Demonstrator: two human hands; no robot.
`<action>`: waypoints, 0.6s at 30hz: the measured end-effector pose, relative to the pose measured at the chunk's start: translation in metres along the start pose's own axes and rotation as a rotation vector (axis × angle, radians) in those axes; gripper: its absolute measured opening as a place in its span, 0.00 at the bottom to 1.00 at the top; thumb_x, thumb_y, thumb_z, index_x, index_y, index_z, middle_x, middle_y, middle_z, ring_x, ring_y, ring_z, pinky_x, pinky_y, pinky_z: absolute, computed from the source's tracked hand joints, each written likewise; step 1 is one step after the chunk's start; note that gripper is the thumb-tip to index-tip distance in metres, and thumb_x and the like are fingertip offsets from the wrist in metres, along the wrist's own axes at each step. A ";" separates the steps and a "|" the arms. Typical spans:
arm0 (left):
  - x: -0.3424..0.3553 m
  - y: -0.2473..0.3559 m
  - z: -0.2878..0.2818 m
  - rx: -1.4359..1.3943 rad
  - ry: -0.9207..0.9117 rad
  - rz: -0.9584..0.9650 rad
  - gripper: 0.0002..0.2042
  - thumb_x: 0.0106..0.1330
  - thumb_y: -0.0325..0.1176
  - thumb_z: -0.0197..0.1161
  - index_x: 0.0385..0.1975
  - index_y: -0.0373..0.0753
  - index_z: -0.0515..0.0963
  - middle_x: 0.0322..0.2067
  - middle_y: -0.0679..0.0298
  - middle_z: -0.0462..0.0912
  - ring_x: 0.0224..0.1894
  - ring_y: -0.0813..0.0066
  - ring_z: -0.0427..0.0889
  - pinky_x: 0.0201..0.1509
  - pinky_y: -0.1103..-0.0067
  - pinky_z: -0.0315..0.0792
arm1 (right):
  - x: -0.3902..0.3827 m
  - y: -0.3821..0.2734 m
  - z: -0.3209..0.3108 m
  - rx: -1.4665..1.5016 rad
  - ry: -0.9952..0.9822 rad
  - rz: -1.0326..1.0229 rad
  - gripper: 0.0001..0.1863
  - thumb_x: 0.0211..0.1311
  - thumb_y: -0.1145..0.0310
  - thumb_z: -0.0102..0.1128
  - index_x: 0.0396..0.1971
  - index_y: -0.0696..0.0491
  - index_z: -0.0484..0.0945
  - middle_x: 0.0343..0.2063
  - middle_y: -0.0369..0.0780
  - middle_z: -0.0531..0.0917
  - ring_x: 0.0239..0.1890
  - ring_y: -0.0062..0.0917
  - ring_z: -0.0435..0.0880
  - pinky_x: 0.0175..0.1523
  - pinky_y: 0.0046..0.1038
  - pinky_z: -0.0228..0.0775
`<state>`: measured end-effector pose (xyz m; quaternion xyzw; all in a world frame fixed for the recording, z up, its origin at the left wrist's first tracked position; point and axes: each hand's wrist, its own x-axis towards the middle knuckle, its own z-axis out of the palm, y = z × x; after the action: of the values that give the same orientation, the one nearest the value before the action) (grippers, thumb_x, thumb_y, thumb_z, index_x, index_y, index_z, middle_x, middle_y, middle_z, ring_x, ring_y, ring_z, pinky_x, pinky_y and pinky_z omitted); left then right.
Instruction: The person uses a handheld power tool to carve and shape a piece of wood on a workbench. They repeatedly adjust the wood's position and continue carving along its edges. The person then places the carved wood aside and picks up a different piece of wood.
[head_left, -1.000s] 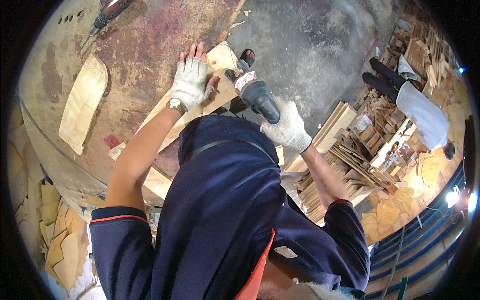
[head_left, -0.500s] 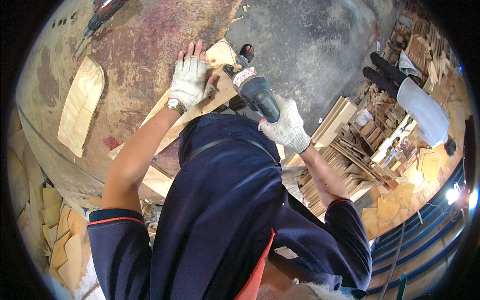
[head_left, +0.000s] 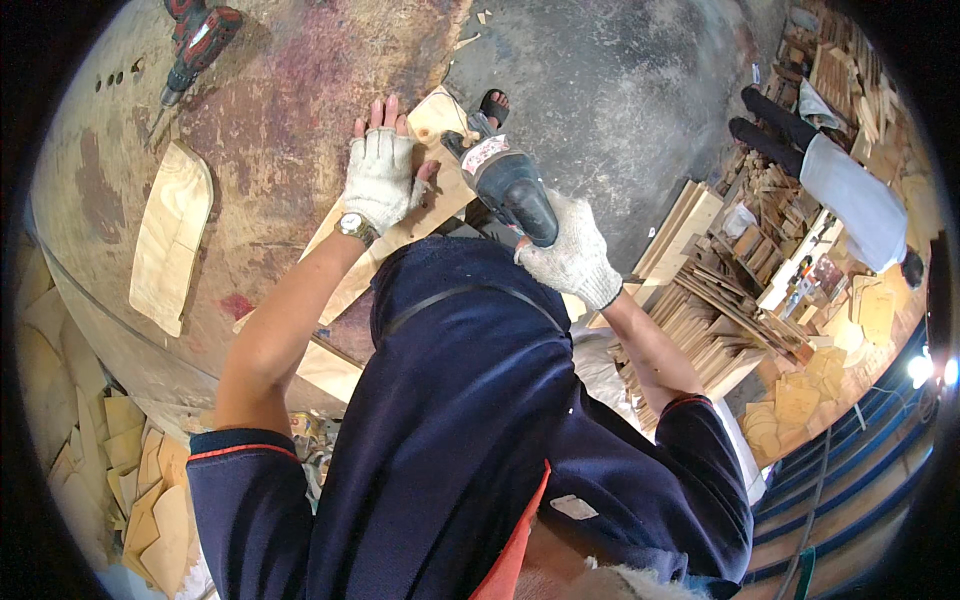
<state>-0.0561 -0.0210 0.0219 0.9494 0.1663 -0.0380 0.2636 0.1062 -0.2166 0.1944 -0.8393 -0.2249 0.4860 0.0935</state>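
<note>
A long pale wooden board lies slantwise at the edge of the worktable, partly hidden behind my left arm and shirt. My left hand, in a white fingerless glove, rests flat on the board with its fingers stretched out past the board's far side. In my gloved right hand is a dark jigsaw, gripped round its rear end. Its front end meets the right edge of the board near the far corner. The blade itself cannot be made out.
Left on the worn table lies a curved wooden piece, with a red-and-black drill beyond it. Another board shows near my waist. Wood stacks and a person are at the right. A sandalled foot is beyond the jigsaw.
The view has shifted a little, showing more of the drill. Both hands and the jigsaw keep nearly the same place on the board.
</note>
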 end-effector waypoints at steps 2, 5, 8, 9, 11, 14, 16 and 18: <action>0.000 0.000 0.000 -0.007 -0.012 -0.006 0.40 0.68 0.50 0.62 0.68 0.23 0.59 0.77 0.41 0.46 0.79 0.43 0.44 0.79 0.52 0.41 | 0.000 -0.001 0.001 -0.055 0.024 0.000 0.31 0.46 0.57 0.70 0.52 0.53 0.77 0.40 0.54 0.83 0.48 0.53 0.81 0.55 0.48 0.75; 0.000 -0.001 0.000 -0.019 0.003 0.012 0.40 0.68 0.50 0.62 0.69 0.24 0.58 0.77 0.41 0.46 0.79 0.43 0.44 0.79 0.52 0.41 | 0.001 -0.003 -0.001 0.004 0.018 -0.038 0.31 0.46 0.57 0.70 0.53 0.53 0.77 0.40 0.55 0.83 0.48 0.53 0.81 0.55 0.47 0.75; -0.001 -0.001 0.001 -0.002 -0.016 0.004 0.41 0.68 0.50 0.62 0.70 0.24 0.57 0.77 0.41 0.46 0.79 0.43 0.44 0.79 0.52 0.41 | 0.003 -0.006 -0.004 0.042 -0.013 -0.012 0.31 0.45 0.58 0.70 0.52 0.54 0.77 0.40 0.56 0.83 0.48 0.54 0.81 0.54 0.47 0.76; 0.000 -0.001 0.001 -0.003 -0.018 0.005 0.41 0.67 0.50 0.62 0.70 0.24 0.57 0.77 0.41 0.46 0.79 0.42 0.44 0.80 0.51 0.40 | 0.003 -0.008 -0.005 0.061 -0.018 -0.004 0.31 0.45 0.59 0.70 0.52 0.54 0.77 0.40 0.56 0.83 0.48 0.54 0.81 0.54 0.47 0.76; 0.000 -0.001 0.001 -0.006 -0.022 0.008 0.41 0.67 0.51 0.61 0.70 0.23 0.57 0.76 0.40 0.46 0.79 0.41 0.44 0.80 0.51 0.39 | 0.003 -0.012 -0.006 0.105 -0.038 0.011 0.31 0.45 0.59 0.70 0.53 0.54 0.77 0.40 0.56 0.83 0.48 0.54 0.82 0.54 0.46 0.76; -0.001 -0.001 0.000 -0.018 -0.018 0.003 0.41 0.68 0.50 0.62 0.70 0.23 0.56 0.77 0.40 0.45 0.79 0.41 0.44 0.79 0.51 0.41 | 0.001 -0.017 -0.004 0.075 0.038 -0.008 0.31 0.45 0.60 0.70 0.53 0.54 0.77 0.41 0.56 0.83 0.49 0.53 0.82 0.55 0.46 0.76; 0.000 0.000 0.000 -0.024 -0.007 0.005 0.41 0.68 0.50 0.62 0.69 0.23 0.56 0.77 0.40 0.45 0.79 0.41 0.44 0.79 0.51 0.41 | 0.000 -0.018 -0.003 0.051 0.061 0.013 0.31 0.45 0.60 0.70 0.53 0.53 0.77 0.42 0.56 0.83 0.50 0.53 0.81 0.55 0.46 0.76; 0.000 0.000 -0.001 -0.037 -0.005 0.003 0.41 0.68 0.50 0.63 0.69 0.23 0.57 0.77 0.40 0.45 0.79 0.40 0.45 0.79 0.51 0.41 | -0.001 -0.019 -0.001 0.043 0.073 0.025 0.31 0.46 0.60 0.70 0.53 0.53 0.77 0.42 0.55 0.83 0.50 0.52 0.81 0.56 0.46 0.75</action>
<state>-0.0562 -0.0207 0.0227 0.9446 0.1649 -0.0370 0.2814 0.1008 -0.2004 0.2026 -0.8570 -0.2002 0.4611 0.1134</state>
